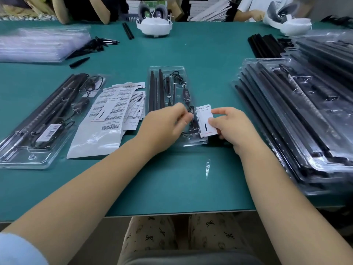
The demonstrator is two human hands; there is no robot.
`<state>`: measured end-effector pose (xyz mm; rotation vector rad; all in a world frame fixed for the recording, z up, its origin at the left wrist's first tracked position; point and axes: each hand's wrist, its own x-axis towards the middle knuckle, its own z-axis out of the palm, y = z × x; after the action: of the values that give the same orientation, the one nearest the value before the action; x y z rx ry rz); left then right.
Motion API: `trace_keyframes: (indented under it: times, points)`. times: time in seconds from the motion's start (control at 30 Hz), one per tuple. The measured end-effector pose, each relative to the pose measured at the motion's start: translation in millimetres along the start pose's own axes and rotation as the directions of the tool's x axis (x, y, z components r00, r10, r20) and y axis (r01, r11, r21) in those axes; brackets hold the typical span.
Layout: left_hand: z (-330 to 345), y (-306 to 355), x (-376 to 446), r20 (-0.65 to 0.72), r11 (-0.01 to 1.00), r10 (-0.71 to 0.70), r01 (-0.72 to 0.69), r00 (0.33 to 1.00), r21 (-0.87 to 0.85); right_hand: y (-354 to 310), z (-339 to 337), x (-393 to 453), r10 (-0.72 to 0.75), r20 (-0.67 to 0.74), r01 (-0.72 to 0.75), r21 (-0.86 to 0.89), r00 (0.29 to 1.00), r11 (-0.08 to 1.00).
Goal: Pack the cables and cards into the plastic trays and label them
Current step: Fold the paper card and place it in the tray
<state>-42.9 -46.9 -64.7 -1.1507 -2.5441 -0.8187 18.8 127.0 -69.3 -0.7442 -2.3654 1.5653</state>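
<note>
A small white card (206,120) printed "Grow Light" stands at the centre of the frame, over the near right corner of a clear plastic tray (168,73) that lies lengthwise on the green table (172,188). The right hand (231,127) pinches the card's right edge between thumb and curled fingers. The left hand (164,125) sits just left of it over the tray's near end, fingers bent and blurred; their tips are at the black cable (192,119) coiled in the tray, but whether they grip it I cannot tell. Black rods (155,88) fill the tray's left side.

Left of the tray lies a fanned pile of barcode labels (116,104), then a packed tray with a barcode sticker (38,121). At the right edge rises a stack of filled trays (298,115).
</note>
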Motion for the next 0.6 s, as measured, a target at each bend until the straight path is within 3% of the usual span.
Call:
trace_keyframes:
  times: [0.13,0.37,0.6]
  points:
    - [4,6,-7,0.033,0.975,0.161,-0.164,0.986,0.150,-1,0,1,0.010,0.025,-0.009,-0.012,1.000,1.000]
    - [4,9,-13,0.008,0.940,0.313,-0.311,0.950,0.142,-3,1,0,0.002,0.038,-0.001,-0.039,0.999,0.999]
    - [0,14,-15,-0.070,0.981,0.176,-0.169,0.982,0.091,-3,2,-3,-0.020,0.049,0.016,0.074,0.999,0.997]
